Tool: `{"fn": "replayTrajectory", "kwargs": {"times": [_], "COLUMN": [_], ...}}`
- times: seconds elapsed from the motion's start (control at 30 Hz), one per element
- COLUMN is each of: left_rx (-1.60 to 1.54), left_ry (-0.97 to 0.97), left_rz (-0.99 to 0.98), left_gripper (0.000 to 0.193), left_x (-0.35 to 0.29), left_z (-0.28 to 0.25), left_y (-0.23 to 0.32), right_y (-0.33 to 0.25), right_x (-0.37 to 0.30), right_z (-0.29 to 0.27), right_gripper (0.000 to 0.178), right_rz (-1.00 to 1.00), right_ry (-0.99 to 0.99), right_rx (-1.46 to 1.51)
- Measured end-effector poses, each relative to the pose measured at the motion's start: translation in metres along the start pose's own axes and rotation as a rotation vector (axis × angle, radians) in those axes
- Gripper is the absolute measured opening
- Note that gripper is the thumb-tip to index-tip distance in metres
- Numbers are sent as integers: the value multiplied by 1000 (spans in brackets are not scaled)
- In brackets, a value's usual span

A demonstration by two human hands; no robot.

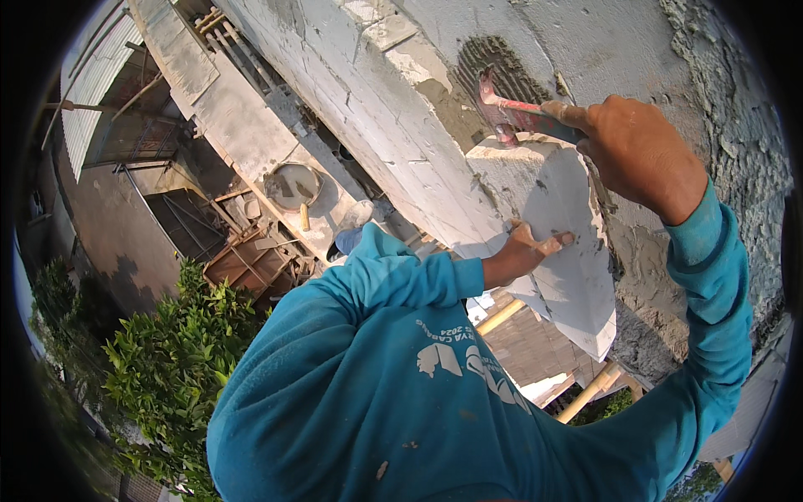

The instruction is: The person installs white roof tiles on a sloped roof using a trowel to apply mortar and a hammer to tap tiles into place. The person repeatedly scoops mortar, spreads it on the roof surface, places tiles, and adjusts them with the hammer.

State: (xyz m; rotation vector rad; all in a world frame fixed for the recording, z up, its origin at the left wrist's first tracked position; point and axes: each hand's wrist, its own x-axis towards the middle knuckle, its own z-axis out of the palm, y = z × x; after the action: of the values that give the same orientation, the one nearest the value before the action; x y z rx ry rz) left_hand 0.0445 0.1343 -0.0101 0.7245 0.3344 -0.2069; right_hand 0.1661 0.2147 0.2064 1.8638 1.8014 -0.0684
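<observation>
My right hand [640, 155] is closed round the handle of a claw hammer [523, 106]. The hammer's worn red head is at the top edge of a pale lightweight concrete block [565, 201], at the end of the wall. On the block's face lies my left hand [525, 253], thumb and a finger stretched apart; its other fingers are partly hidden. Behind the hammer, a patch of grey combed mortar [498, 71] covers the wall surface.
The pale block wall [360, 109] runs up to the left. Alongside it, a plank walkway [251, 125] carries a round mortar bucket [293, 186] and a wooden-handled tool [304, 219]. Bamboo poles [590, 393] cross below. Leafy branches [180, 360] and a lower yard lie left.
</observation>
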Motion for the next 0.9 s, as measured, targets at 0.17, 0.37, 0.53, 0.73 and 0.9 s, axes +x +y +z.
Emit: {"fn": "replayTrajectory", "kwargs": {"times": [0.17,0.37,0.53,0.73,0.9], "left_rx": [121,52,-17,198,4], "left_ry": [151,-50,-107,-76,-91], "left_rz": [74,7,86,-39,-204], "left_gripper": [53,39,36,59,62], "left_x": [4,9,10,19,32], "left_z": [10,-5,-7,-17,-46], "left_y": [-14,-9,-19,-18,-19], "right_y": [16,0,0,-22,-97], "right_x": [9,17,4,-27,-83], "right_z": [-5,2,12,-5,11], "right_gripper": [38,39,39,46,66], "right_rz": [-8,110,144,294,621], "right_ry": [55,308,-20,429,618], "right_rx": [-18,10,-32,101,513]}}
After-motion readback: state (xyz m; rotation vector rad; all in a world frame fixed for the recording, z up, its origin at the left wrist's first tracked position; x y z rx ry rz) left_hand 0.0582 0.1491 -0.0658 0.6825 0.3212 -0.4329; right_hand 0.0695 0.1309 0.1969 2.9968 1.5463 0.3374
